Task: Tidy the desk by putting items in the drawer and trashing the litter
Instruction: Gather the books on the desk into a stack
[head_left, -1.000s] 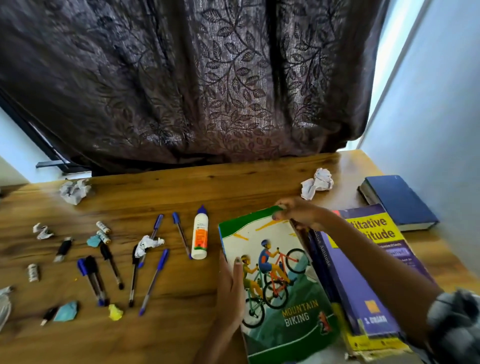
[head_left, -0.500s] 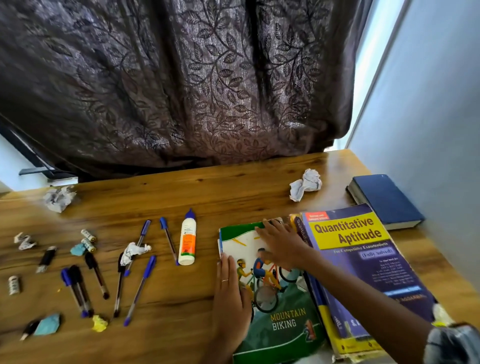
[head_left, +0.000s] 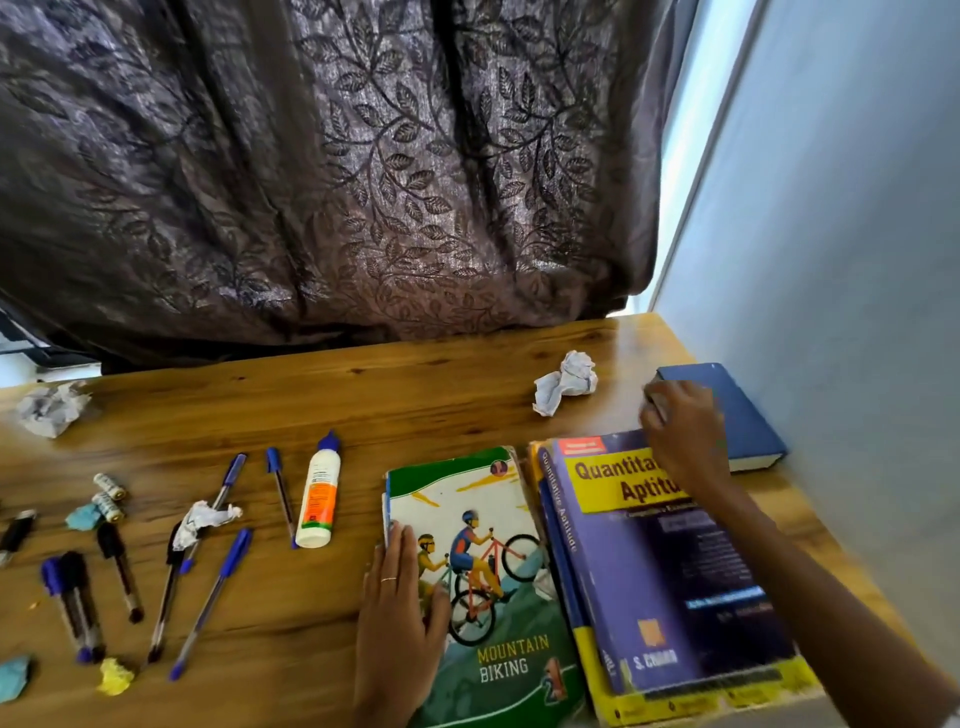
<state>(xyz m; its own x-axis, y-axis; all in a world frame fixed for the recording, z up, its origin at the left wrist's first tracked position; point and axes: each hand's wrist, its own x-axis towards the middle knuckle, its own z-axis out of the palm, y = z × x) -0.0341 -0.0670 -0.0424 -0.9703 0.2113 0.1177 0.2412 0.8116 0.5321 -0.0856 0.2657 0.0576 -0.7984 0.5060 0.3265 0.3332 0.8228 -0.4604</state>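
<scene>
On the wooden desk (head_left: 441, 395) my left hand (head_left: 400, 618) lies flat with straight fingers on the left edge of the Mountain Biking book (head_left: 498, 597). Beside it lies the purple Quantitative Aptitude book (head_left: 649, 587). My right hand (head_left: 680, 431) reaches over that book's top edge and touches the near left corner of a dark blue book (head_left: 737, 410) by the wall; its fingers look blurred. A crumpled white paper ball (head_left: 566, 382) sits behind the books. Several pens (head_left: 208, 603), a glue bottle (head_left: 319, 493), batteries (head_left: 109, 493) and small litter scraps (head_left: 114, 675) lie on the left.
A dark leaf-patterned curtain (head_left: 337, 182) hangs behind the desk. A pale wall (head_left: 857, 260) runs along the right edge. Another crumpled paper (head_left: 52, 410) lies at the far left. A small white scrap (head_left: 205, 519) rests on two pens, and a teal scrap (head_left: 13, 675) lies at the front left.
My right hand left the Mountain Biking book and moved right and back to the dark blue book. My left hand stayed on the biking book's left edge.
</scene>
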